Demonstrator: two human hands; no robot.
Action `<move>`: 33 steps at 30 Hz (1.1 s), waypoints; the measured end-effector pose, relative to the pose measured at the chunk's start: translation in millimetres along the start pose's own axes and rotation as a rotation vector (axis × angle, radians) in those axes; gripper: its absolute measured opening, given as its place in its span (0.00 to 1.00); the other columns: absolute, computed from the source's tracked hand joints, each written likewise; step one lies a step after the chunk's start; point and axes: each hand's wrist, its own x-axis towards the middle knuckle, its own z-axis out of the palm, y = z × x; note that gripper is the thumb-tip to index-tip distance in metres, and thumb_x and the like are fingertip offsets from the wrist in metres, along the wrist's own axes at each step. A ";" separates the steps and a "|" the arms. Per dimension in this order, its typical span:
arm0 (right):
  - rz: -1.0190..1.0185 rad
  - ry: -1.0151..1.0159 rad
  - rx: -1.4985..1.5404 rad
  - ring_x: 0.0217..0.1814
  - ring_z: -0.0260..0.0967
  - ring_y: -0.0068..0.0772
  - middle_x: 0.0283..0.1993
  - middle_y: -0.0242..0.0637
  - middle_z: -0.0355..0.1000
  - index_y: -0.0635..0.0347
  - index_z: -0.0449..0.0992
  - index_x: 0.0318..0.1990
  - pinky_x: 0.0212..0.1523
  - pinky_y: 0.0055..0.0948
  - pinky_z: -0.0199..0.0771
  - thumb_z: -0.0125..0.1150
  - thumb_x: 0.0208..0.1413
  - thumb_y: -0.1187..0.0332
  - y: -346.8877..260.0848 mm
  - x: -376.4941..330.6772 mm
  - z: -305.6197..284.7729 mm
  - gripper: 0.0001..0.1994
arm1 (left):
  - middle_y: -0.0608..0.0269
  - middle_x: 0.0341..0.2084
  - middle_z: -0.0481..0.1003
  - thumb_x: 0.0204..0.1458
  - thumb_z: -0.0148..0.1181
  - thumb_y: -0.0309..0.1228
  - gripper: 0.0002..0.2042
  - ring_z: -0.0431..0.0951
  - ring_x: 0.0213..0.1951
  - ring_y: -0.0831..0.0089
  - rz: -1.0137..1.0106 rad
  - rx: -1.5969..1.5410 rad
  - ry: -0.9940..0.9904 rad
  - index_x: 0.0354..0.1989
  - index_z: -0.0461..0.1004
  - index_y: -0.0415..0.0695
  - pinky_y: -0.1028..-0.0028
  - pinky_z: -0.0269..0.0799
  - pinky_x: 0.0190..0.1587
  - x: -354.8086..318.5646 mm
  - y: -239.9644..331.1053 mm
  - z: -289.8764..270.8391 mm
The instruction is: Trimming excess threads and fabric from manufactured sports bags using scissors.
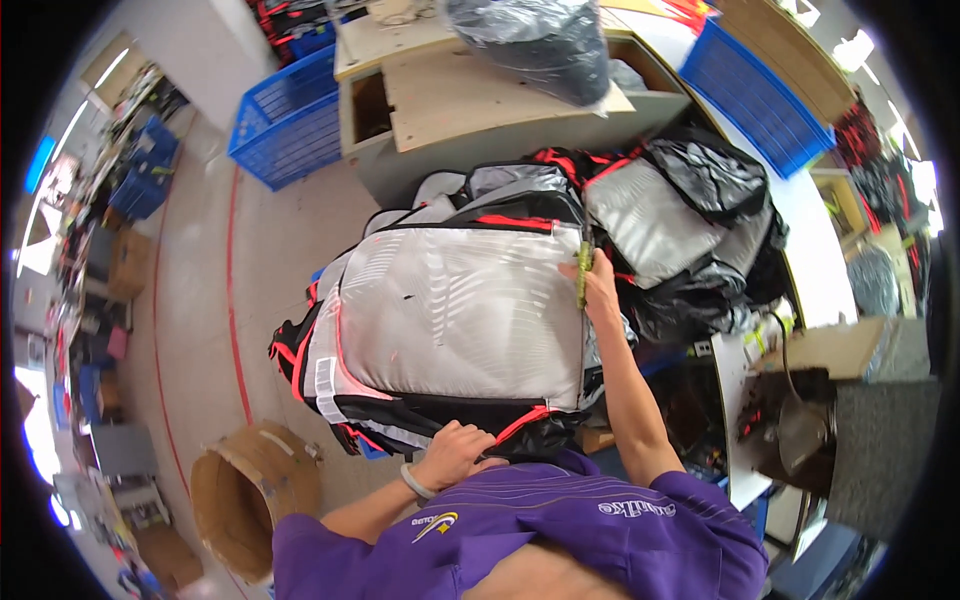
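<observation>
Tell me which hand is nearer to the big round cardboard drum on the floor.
Left. The left hand grips the near edge of the bagged backpack, just up and right of the cardboard drum. The right hand is farther off, at the backpack's far right corner.

The large grey plastic-wrapped backpack fills the space directly ahead. A heap of similar wrapped black-and-red bags blocks the right side. A wooden workbench closes the far side. Bare concrete floor lies open to the left, bounded by a round cardboard drum.
</observation>
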 end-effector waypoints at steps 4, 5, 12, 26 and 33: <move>-0.357 -0.248 0.036 0.29 0.55 0.16 0.28 0.26 0.59 0.57 0.65 0.32 0.28 0.20 0.59 0.70 0.37 0.71 -80.2 -37.7 17.0 0.17 | 0.60 0.28 0.80 0.52 0.58 0.34 0.10 0.79 0.30 0.72 -0.191 -0.311 -0.238 0.28 0.81 0.41 0.72 0.73 0.35 26.9 -33.2 -74.4; -0.347 -0.348 0.029 0.29 0.57 0.18 0.28 0.27 0.60 0.59 0.65 0.33 0.29 0.22 0.61 0.69 0.38 0.72 -98.2 -55.3 23.8 0.17 | 0.58 0.26 0.78 0.56 0.54 0.34 0.14 0.78 0.28 0.71 -0.443 -0.525 0.001 0.27 0.79 0.37 0.72 0.73 0.34 41.0 -42.5 -117.5; -0.686 -1.009 0.022 0.35 0.69 0.34 0.32 0.48 0.67 0.64 0.65 0.39 0.38 0.34 0.68 0.64 0.40 0.79 -192.7 -147.6 10.3 0.17 | 0.57 0.52 0.70 0.50 0.62 0.38 0.28 0.71 0.51 0.69 -0.317 0.153 0.213 0.58 0.65 0.41 0.69 0.64 0.55 93.3 -72.4 -299.4; -0.360 -0.217 0.237 0.29 0.58 0.14 0.27 0.24 0.62 0.57 0.64 0.30 0.30 0.18 0.60 0.72 0.38 0.78 -66.4 -85.2 -98.0 0.18 | 0.43 0.47 0.70 0.60 0.46 0.34 0.19 0.73 0.47 0.65 0.067 0.152 -0.115 0.56 0.63 0.36 0.69 0.68 0.47 150.2 -114.5 -52.8; -0.406 -0.119 0.128 0.27 0.57 0.15 0.26 0.23 0.62 0.57 0.64 0.29 0.29 0.18 0.60 0.72 0.36 0.77 -80.3 -78.6 -99.5 0.18 | 0.56 0.15 0.60 0.58 0.49 0.40 0.18 0.60 0.22 0.73 -0.237 -0.217 0.125 0.23 0.66 0.36 0.67 0.61 0.27 171.9 -95.0 -90.4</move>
